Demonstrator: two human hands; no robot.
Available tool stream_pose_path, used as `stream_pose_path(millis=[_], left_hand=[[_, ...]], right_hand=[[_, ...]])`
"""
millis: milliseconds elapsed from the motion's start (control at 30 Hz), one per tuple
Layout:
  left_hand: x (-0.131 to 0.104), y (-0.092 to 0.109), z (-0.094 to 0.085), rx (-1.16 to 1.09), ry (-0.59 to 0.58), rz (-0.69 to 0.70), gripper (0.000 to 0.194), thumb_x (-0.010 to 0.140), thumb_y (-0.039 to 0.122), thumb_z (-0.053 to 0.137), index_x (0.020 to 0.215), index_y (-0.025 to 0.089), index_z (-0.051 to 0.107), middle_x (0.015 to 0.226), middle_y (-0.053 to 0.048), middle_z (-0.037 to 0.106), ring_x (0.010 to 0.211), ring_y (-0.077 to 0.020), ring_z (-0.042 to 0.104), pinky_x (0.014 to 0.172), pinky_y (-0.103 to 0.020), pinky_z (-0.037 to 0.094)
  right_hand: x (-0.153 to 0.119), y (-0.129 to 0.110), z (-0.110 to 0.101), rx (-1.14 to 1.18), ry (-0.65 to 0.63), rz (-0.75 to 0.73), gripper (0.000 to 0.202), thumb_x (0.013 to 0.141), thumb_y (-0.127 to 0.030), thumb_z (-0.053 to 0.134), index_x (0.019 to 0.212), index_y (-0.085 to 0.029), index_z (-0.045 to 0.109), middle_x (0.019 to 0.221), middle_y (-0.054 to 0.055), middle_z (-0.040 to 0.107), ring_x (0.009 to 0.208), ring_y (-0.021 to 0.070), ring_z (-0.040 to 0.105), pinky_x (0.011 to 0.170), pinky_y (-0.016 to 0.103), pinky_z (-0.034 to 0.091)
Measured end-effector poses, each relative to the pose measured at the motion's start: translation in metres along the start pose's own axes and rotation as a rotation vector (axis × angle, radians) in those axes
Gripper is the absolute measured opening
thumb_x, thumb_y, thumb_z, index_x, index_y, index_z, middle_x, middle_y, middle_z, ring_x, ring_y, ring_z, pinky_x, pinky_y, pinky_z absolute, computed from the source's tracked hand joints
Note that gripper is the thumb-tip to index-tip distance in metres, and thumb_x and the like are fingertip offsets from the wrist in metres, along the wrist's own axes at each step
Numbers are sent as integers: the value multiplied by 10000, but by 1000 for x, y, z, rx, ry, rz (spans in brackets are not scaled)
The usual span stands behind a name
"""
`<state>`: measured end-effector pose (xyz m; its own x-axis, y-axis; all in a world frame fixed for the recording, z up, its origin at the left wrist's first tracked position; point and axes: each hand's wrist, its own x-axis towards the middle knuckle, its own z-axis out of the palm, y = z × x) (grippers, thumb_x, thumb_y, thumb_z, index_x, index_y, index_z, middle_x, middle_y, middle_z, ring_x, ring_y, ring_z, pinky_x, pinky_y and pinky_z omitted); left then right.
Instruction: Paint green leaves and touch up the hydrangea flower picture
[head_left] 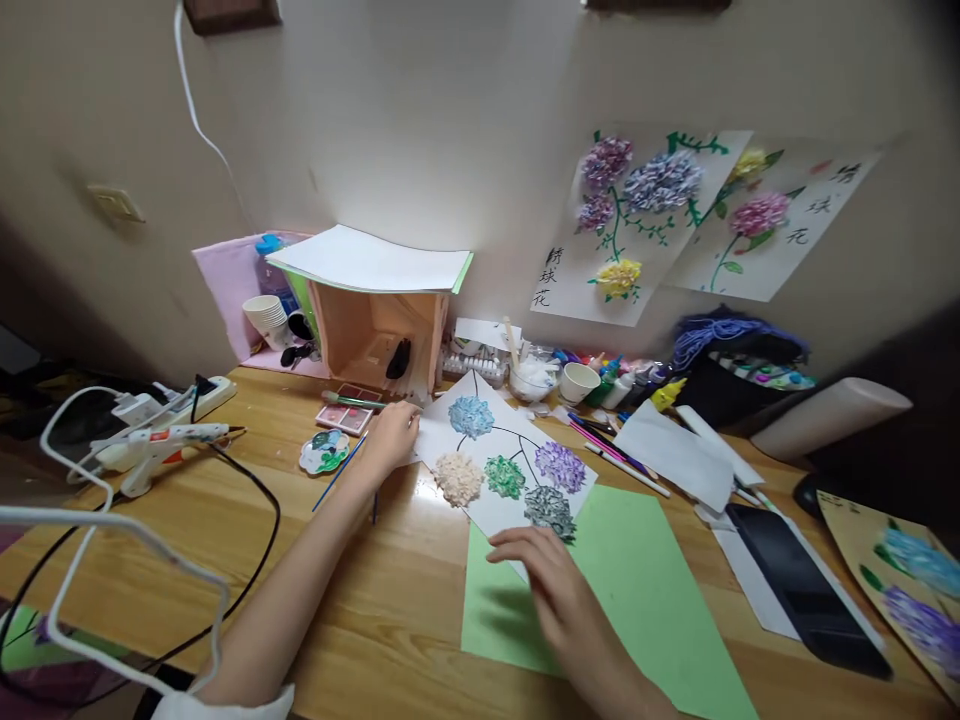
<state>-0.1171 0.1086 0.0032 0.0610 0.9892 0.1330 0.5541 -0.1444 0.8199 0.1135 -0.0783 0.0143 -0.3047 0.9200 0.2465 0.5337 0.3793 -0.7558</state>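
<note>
A white sheet point(504, 412) with drawn stems carries several fluffy flower heads in blue, beige, green, purple and grey. It partly overlaps a green sheet point(637, 590) on the wooden table. My left hand point(395, 436) is at the white sheet's left edge, beside the blue flower head; its fingertips are bent and what they touch is hard to make out. Above the green sheet, near the white sheet's lower corner and the grey flower head, my right hand point(544, 575) hovers with its fingers apart and nothing in them. A thin blue brush point(339, 474) lies left of my left hand.
A paint palette point(325, 453) and a glue gun point(157, 440) with looping cables lie on the left. Behind stands an open box point(382, 340). Paint bottles, a paper cup point(579, 382) and pens line the back right. A black phone point(806, 590) lies at right.
</note>
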Motion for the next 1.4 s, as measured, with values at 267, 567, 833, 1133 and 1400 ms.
stream_pose_path(millis=[267,567,833,1133,1400], left_hand=[[57,11,37,205,-123,-100,47,768,220,627,732,212,656,964,-146,701,1188,-379,530,1016,-450,355],[80,13,48,392,-188,-119,144,827,285,612,925,197,670,1050,-121,686,1080,-302,602,899,-404,451],[87,28,40,462,-284,47,155,738,322,554,700,204,647,888,-128,731,914,-329,634,787,-339,425],[83,56,21,327,-339,211,359,777,498,464,771,181,633,834,-79,698,805,-258,604,722,-301,422],[78,45,7,108,-176,118,493,731,574,542,922,139,677,1003,-120,715,893,-268,617,792,-318,454]], right_hand=[[-48,89,-70,314,405,615,289,793,-425,561,887,-197,712,912,88,730,805,229,694,713,377,580],[-39,114,-102,982,373,874,286,724,-232,699,1000,-158,715,1205,147,683,1124,278,654,1063,430,473],[-13,121,-110,1080,360,895,209,799,-136,606,980,-69,685,1101,200,714,1109,261,664,1133,406,398],[-8,127,-109,1014,310,886,210,835,-204,628,999,-92,696,1109,170,714,975,218,716,1063,388,478],[5,128,-109,1019,262,749,241,800,-231,664,1031,-175,704,1028,79,737,871,179,716,919,320,549]])
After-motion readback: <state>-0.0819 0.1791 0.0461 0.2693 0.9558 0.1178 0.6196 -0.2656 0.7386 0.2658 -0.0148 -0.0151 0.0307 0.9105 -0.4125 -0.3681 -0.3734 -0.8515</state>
